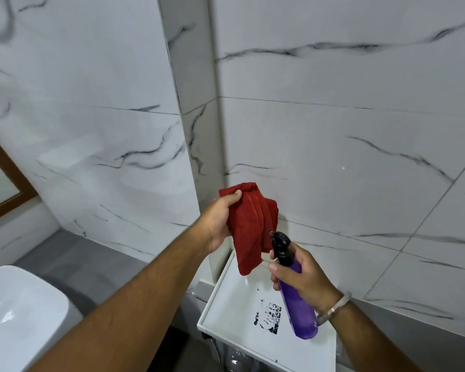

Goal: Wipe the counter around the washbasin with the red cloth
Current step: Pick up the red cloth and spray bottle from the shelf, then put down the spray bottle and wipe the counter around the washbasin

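Head view: your left hand (220, 221) grips the red cloth (250, 226), right hand (298, 275) clamps the spray bottle (298, 299); wiping not begun.

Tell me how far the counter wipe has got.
Done: the red cloth is picked up, held in the left hand. In hand: the right hand holds a purple spray bottle with its nozzle pointing at the cloth, both above a white tray. Left: all the wiping; the cloth touches no surface, and only a white basin edge shows at lower left.
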`<state>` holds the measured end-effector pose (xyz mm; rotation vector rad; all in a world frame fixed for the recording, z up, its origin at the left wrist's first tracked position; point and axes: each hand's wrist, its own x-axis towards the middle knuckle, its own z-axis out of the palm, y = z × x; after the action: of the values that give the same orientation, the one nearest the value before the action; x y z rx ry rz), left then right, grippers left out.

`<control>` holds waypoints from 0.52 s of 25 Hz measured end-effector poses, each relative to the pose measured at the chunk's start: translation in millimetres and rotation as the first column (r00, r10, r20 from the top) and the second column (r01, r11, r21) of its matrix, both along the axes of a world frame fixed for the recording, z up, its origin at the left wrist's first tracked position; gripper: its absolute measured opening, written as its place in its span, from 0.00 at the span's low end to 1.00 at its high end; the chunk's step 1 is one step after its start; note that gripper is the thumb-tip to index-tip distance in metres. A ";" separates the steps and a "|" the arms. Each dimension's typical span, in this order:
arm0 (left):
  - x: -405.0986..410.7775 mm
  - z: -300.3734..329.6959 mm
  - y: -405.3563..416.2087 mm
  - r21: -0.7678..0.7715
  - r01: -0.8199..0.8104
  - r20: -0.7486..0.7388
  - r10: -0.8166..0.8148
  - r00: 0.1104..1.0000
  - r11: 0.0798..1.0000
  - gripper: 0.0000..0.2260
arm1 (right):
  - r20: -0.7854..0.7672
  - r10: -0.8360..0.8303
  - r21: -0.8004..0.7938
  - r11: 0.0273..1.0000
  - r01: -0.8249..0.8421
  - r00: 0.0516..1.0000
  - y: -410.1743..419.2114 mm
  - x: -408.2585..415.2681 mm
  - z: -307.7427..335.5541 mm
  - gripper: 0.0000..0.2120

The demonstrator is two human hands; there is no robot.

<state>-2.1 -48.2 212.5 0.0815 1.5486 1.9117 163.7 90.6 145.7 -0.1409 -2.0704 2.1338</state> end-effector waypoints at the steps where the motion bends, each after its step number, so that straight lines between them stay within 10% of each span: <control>1: 1.1 -0.6 -3.0 0.004 -0.006 0.003 0.006 1.000 1.000 0.16 | 0.018 -0.030 0.025 0.999 0.029 0.999 1.0 4.1 -8.7 0.18; 7: 4.2 -5.5 -29.1 0.010 -0.029 -0.002 0.029 1.000 1.000 0.14 | 0.199 -0.271 0.062 0.963 0.263 0.942 5.6 25.4 -93.4 0.21; 13: 4.2 -12.4 -66.1 0.007 -0.029 0.011 0.029 1.000 1.000 0.13 | 0.183 -0.699 0.110 0.714 0.692 0.692 -14.5 30.6 -136.0 0.20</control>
<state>2.1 -114.3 200.1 0.0519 1.5438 1.9366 194.2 76.2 9.7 -1.0227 -1.7216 1.6404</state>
